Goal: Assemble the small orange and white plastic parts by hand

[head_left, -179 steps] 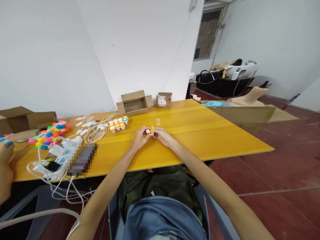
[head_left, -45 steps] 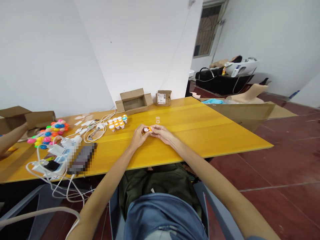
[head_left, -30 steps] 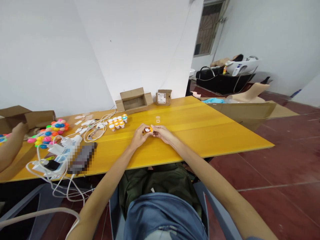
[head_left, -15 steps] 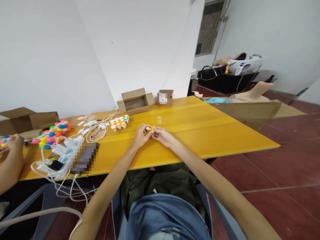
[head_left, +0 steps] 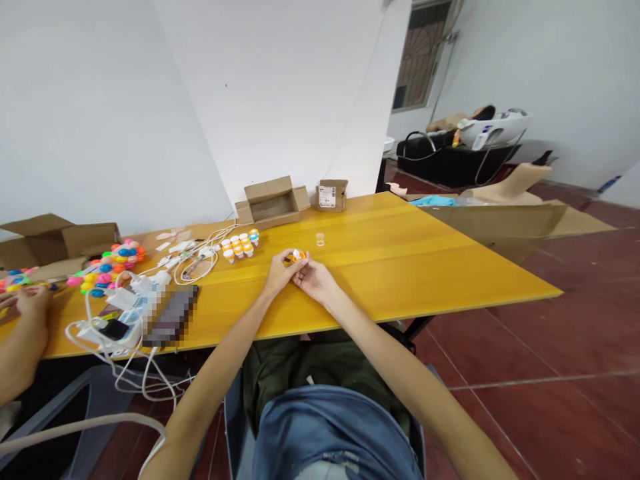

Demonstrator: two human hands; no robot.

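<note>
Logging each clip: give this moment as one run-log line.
left hand: shut on small orange-and-white piece | right hand: pinching same piece | site: yellow table | nearby: clear cup

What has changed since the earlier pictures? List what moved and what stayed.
The right hand has drawn back toward the person; both hands still pinch the small orange piece, the left hand in place. At the left edge, a co-worker's hand has come to rest by the coloured balls. The clear cup, jars and open box are unmoved.
</note>
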